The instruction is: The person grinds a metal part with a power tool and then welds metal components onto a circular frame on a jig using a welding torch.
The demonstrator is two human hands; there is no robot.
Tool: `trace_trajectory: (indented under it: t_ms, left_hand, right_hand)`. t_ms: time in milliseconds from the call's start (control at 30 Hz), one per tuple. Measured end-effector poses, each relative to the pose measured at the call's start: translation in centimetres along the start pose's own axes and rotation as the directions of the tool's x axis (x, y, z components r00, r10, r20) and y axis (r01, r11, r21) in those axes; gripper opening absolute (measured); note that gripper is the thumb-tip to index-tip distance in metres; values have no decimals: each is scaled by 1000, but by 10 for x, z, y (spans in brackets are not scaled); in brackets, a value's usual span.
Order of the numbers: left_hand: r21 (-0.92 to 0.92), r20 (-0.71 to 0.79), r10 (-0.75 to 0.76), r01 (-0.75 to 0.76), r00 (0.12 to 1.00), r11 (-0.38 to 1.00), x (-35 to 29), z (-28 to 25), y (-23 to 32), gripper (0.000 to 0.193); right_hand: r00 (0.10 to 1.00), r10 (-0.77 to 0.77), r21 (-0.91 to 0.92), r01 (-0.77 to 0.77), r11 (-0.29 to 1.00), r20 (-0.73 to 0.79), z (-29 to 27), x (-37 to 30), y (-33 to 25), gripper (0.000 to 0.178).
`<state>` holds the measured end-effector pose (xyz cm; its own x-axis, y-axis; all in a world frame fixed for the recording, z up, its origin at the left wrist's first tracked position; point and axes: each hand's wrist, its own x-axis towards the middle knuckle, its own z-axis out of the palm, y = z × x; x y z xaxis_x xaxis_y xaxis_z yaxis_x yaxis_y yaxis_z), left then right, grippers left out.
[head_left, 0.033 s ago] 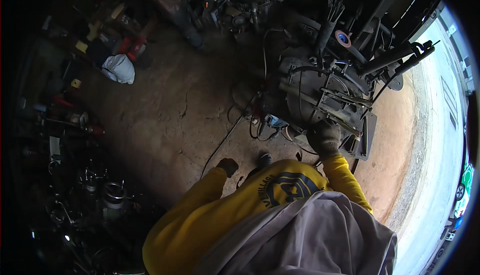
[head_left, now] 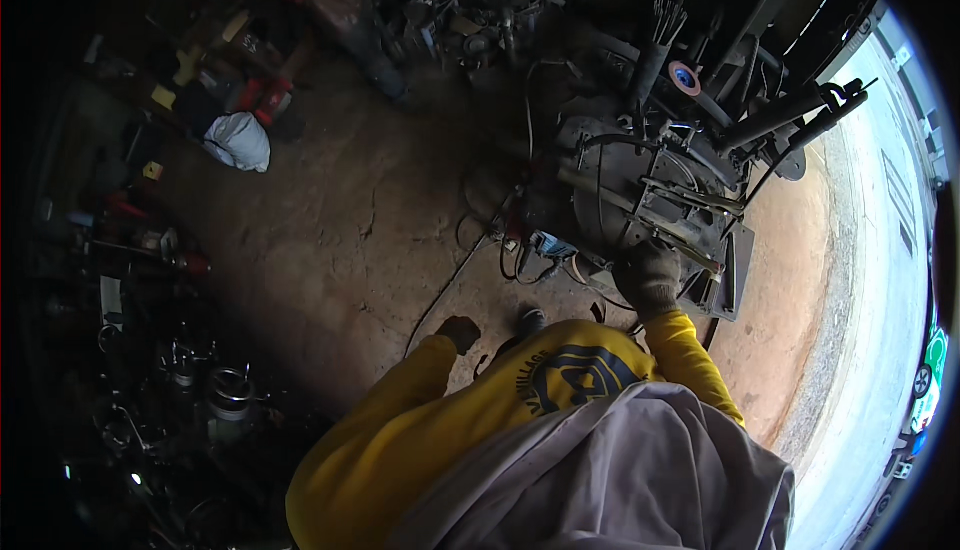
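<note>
My right hand (head_left: pixel 648 276), in a dark work glove, is at the near edge of a round metal worktable (head_left: pixel 592 212). Its fingers curl down among the metal bars, and what they grip is hidden beneath the glove. Beside that hand, a long flat bar (head_left: pixel 686 247) reaches toward the table's right edge. Tongs-like metal tools (head_left: pixel 690 193) lie farther back on the tabletop. My left hand (head_left: pixel 461 334), also gloved, hangs low over the floor, apart from the table. Its fingers look curled in, with nothing visible in them.
A blue power tool (head_left: pixel 550 244) and looping cables (head_left: pixel 455 280) are at the table's left foot. Rods stand in an upright tube (head_left: pixel 652 65) behind. Another person (head_left: pixel 345 10) is at the far left, near a white sack (head_left: pixel 238 140). Dark machine parts (head_left: pixel 230 390) crowd the left.
A small orange glow near the other person's legs no longer shows. Both my hands keep their places.
</note>
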<state>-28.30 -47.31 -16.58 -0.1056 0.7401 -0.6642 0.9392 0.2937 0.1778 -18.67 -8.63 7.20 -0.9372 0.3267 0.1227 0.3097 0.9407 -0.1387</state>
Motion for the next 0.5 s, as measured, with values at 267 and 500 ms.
trace_trajectory:
  t_ms: [267, 500]
  left_hand:
    - [-929, 90, -432, 232, 898, 288, 7, -49, 15, 29]
    - [-873, 216, -413, 365, 885, 324, 7, -15, 13, 28]
  right_hand:
    - [985, 141, -89, -132, 987, 101, 11, -3, 3, 21]
    - [999, 25, 190, -18, 982, -36, -3, -18, 9, 15]
